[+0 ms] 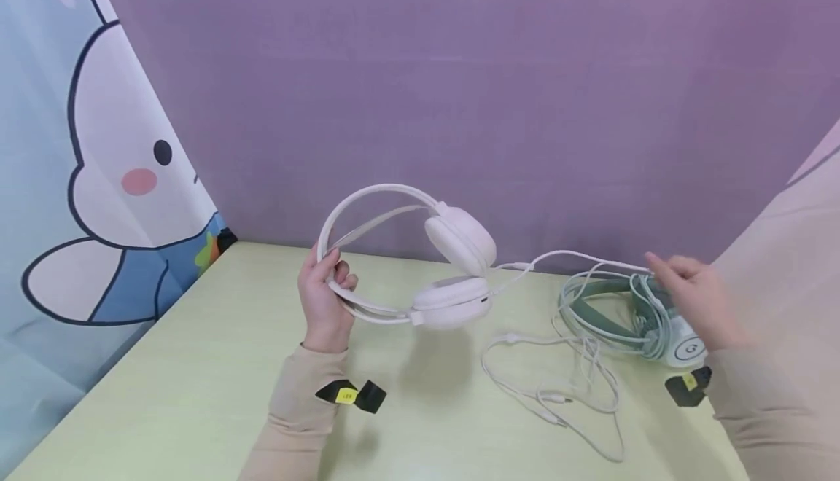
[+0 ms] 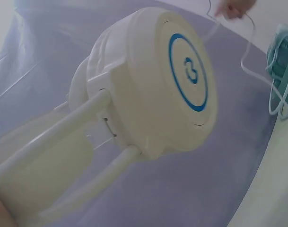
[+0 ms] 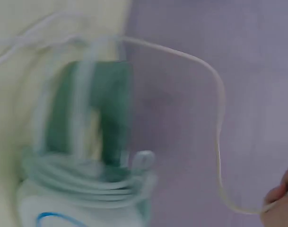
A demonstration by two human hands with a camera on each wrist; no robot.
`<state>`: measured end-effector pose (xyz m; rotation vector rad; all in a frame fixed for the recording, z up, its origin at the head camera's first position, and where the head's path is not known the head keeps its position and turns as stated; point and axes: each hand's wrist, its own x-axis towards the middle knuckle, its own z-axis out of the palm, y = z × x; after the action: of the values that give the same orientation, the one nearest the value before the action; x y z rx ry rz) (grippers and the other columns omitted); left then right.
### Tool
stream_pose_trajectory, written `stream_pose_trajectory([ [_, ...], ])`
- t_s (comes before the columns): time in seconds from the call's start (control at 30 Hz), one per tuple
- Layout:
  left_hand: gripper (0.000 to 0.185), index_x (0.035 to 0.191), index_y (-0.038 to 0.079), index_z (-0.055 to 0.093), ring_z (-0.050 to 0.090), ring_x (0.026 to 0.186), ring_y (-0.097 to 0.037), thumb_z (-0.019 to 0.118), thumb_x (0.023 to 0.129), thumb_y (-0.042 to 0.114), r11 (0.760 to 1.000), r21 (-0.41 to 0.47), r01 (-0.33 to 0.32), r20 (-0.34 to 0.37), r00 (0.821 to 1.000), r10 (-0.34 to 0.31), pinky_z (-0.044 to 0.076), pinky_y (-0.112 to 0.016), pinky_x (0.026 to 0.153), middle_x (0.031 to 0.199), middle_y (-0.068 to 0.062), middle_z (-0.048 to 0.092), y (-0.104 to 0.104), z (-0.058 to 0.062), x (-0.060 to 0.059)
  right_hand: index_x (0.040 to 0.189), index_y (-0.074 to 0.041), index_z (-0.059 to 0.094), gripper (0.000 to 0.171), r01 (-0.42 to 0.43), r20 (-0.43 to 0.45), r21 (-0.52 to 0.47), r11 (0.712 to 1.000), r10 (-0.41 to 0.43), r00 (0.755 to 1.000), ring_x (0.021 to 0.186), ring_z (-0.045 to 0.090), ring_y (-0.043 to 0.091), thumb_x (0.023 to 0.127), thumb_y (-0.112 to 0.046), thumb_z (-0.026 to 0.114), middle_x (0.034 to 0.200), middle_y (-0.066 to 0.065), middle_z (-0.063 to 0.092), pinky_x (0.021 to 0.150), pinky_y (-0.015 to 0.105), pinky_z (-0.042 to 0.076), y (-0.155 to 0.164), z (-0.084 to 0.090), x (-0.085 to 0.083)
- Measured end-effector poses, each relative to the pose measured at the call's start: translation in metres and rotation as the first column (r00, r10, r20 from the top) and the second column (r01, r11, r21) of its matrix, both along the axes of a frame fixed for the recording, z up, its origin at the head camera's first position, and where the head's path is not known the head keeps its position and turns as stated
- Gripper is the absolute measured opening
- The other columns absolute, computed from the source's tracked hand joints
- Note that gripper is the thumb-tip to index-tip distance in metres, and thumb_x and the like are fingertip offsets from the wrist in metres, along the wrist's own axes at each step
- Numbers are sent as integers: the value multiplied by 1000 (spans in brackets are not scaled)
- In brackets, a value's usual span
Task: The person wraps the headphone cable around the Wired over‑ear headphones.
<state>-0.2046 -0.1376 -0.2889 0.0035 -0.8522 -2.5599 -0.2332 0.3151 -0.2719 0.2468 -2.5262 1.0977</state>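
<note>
White headset (image 1: 420,262): held up above the pale green bench (image 1: 197,379), left of centre. The left hand (image 1: 323,291) has its fingers curled round the headband; both ear cups hang to its right, the outer cup face marked with a blue ring (image 2: 187,71).

White cable (image 1: 571,256): runs from the lower ear cup rightward to the right hand (image 1: 689,295), whose fingertips (image 3: 281,195) pinch it, as the right wrist view shows. The slack lies in loose loops on the bench, near and between the hands.

Green headset (image 1: 623,313): rests on the bench at far right, just under the right hand, its own cable wound round it.

Step in hand, as judged: drawing the white cable out straight, hands well apart. The next move likely calls for gathering the loose loops without snagging the green headset.

Containers: none in view.
</note>
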Motion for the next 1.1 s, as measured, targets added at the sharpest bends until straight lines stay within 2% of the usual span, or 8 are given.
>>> stream_pose_trajectory([
  [0.17, 19, 101, 8, 55, 30, 48, -4, 37, 96, 1, 991, 135, 21, 9, 1000, -22, 30, -12, 39, 69, 2, 38, 7, 1, 3, 98, 3, 62, 41, -60, 123, 210, 976, 35, 992, 68, 45, -4, 102, -31, 39, 84, 17, 63, 63, 27, 42, -17, -25, 4],
  [0.33, 21, 111, 8, 53, 30, 48, -3, 37, 98, 5, 979, 204, -23, 23, 1000, 18, 29, -12, 38, 73, 3, 38, 10, 3, 4, 100, -3, 59, 19, -42, -133, 271, 962, 80, 988, 64, 42, -2, 100, -14, 43, 73, 1, 55, 57, 26, 38, -45, -34, 18],
  [0.47, 18, 108, 8, 53, 30, 47, -3, 39, 97, 4, 979, 184, -89, 46, 996, 82, 28, -12, 39, 71, 4, 35, 12, 4, 4, 93, -6, 60, 13, -9, -249, 176, 984, 53, 967, 56, 39, 0, 97, -11, 49, 65, -10, 48, 50, 21, 31, -66, -23, 33],
  [0.57, 19, 107, 8, 53, 30, 47, -3, 39, 96, 2, 984, 133, -121, 39, 992, 117, 28, -12, 39, 69, 4, 34, 14, 3, 3, 94, -9, 60, 17, -54, -141, -17, 998, 51, 989, 50, 38, 3, 100, -18, 47, 64, -12, 46, 43, 24, 29, -81, -6, 39],
  [0.77, 24, 114, 6, 52, 30, 49, -3, 40, 95, -2, 988, 9, -153, 17, 988, 153, 27, -11, 41, 69, 4, 35, 21, -4, 5, 95, -29, 64, 24, -234, -148, -233, 944, 203, 968, 44, 33, 6, 98, -11, 49, 58, -10, 43, 38, 30, 23, -98, 25, 37],
  [0.87, 26, 118, 5, 49, 30, 51, -3, 40, 95, -2, 988, -40, -148, 11, 989, 149, 28, -11, 43, 71, 4, 35, 25, -7, 5, 96, -21, 70, 22, -423, -290, 68, 903, 424, 858, 46, 33, 3, 94, -5, 55, 63, -12, 51, 39, 21, 26, -103, 36, 40],
  [1.0, 30, 121, 4, 50, 31, 53, -3, 43, 93, -3, 981, -129, -147, -24, 989, 145, 29, -11, 45, 74, 5, 38, 28, -7, 5, 94, -7, 72, 26, -562, -327, 498, 660, 744, 583, 55, 36, -4, 97, -23, 52, 71, -12, 51, 49, 8, 32, -114, 51, 43],
  [1.1, 37, 126, 1, 51, 35, 57, -3, 47, 90, -6, 964, -227, -142, -46, 990, 135, 31, -12, 49, 79, 6, 46, 29, -8, 5, 91, -11, 72, 37, -535, -275, 657, 531, 829, 486, 57, 41, -7, 100, -33, 42, 71, -13, 47, 52, 5, 33, -127, 62, 45],
])
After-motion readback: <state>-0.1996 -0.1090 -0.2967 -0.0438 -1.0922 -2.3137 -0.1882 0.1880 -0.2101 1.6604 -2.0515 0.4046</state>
